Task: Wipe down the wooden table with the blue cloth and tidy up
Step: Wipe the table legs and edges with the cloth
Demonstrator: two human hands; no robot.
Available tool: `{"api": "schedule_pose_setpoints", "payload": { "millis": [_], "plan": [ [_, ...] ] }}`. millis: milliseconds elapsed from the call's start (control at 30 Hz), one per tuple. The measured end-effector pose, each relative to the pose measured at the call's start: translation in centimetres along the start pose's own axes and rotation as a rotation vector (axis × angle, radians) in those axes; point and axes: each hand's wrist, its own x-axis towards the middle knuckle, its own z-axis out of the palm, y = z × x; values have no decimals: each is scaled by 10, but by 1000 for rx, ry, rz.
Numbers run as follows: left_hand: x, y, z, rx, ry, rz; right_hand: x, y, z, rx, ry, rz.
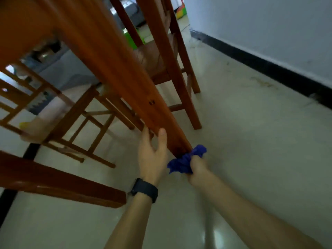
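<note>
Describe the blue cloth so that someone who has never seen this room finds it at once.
Follow the slanting wooden table leg down to its foot near the pale floor. There the right hand grips a crumpled cloth against the wood. Its deep blue stands out against the brown wood.

We see open floor [251, 150] right of the table leg [129, 83], out to the wall [269, 33]. Left is crowded: chair rungs [86, 123], plus a second leg [62, 184] nearer us. Another chair [161, 56] stands behind.

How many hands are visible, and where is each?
2. The left hand grips the table leg low down; the right hand holds the blue cloth at its foot. Neither is hidden.
</note>
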Motion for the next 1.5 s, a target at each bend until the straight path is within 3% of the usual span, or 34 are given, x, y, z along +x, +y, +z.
{"api": "schedule_pose_setpoints", "payload": {
  "millis": [67,167,267,367,467,567,700,800,933,1000,1133,1200,1267,1400,1500],
  "plan": [
    [-13,-26,-2,62,-209,-166,-29,-4,4,-43,-92,-86],
    [-34,-35,-5,-232,-394,-318,-72,-21,6,-80,-267,-164],
    [-31,-30,-5,-425,-377,-309,-107,-41,5,-248,-429,-191],
    [-26,-12,-10,-530,-317,-319,-140,-64,9,-584,-514,-307],
    [-25,13,-21,-658,-315,-274,-168,-86,20,-890,-536,-533],
    [-31,31,-32,-816,-270,-96,-184,-105,31,-1215,-509,-908],
    [-28,49,-49,-650,-183,177,-197,-119,46,-1341,-515,-1132],
    [-18,60,-56,-437,49,319,-201,-122,53,-1282,-512,-1137],
    [5,50,-51,-139,448,529,-184,-113,49,-1218,-325,-1041],
    [11,19,-29,81,383,538,-169,-106,46,-1148,-301,-944],
    [-13,-80,24,299,-76,191,-146,-90,43,-1105,-304,-805],
    [-25,-118,30,375,-241,118,-137,-83,38,-1153,-310,-769],
    [-26,-129,18,315,-223,107,-127,-80,33,-1219,-300,-754],
    [-10,-82,-11,99,78,226,-110,-77,32,-1248,-278,-743],
    [2,-49,-4,123,187,416,-107,-76,40,-1159,-296,-763]
  ]
}}
